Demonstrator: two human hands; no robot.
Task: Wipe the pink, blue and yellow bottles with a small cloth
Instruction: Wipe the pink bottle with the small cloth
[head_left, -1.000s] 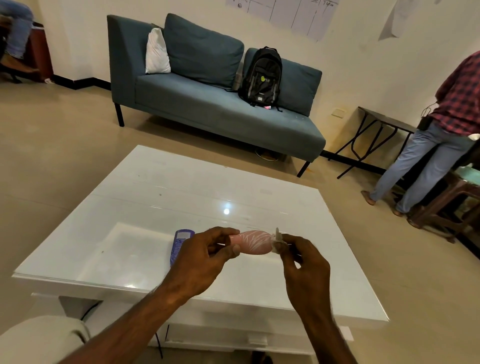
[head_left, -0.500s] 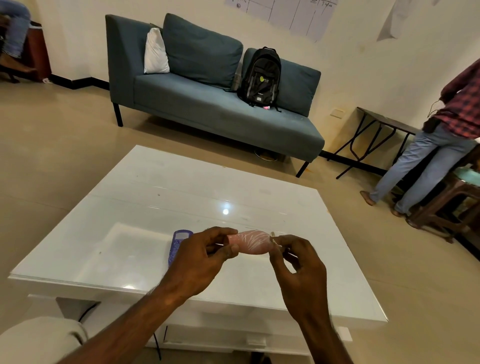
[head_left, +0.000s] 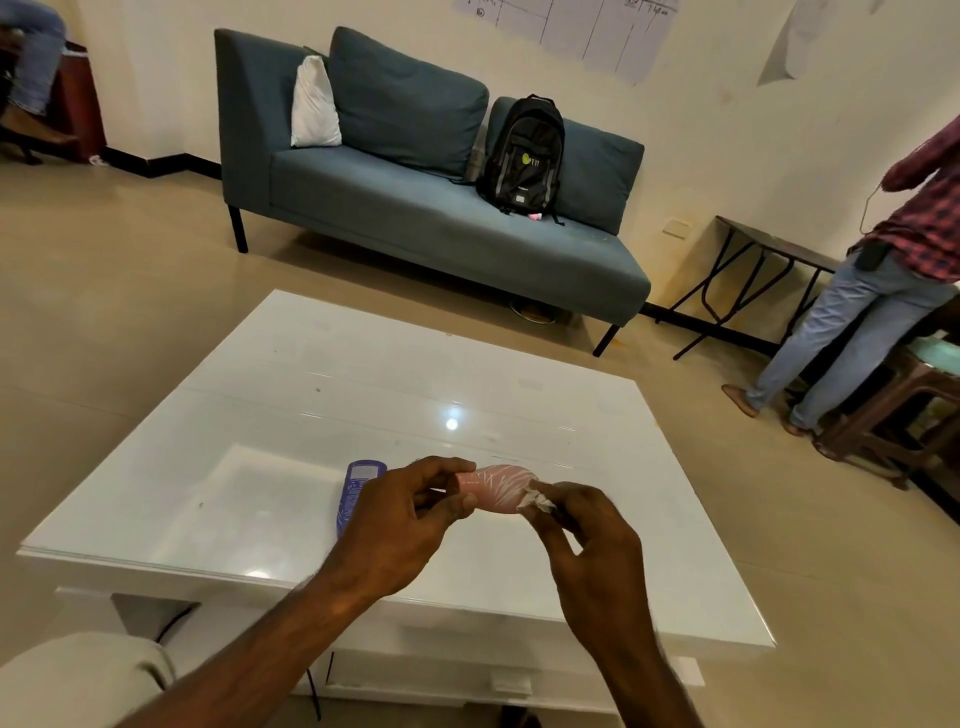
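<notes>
Pinched between thumb and fingers of my left hand (head_left: 400, 512) is one end of the pink bottle (head_left: 496, 488), held lying sideways above the white table (head_left: 260, 410); my right hand (head_left: 587, 535) is clenched on the small cloth (head_left: 535, 500), which touches the bottle's other end. I see only a crumpled white tuft of the cloth; the remainder is hidden inside the fingers. Both ends of the pink bottle are covered, so I cannot make out its cap. On the table, just left of my left hand, lies the blue bottle (head_left: 356, 488); its near end is hidden behind that hand and its label print is too small to read.
</notes>
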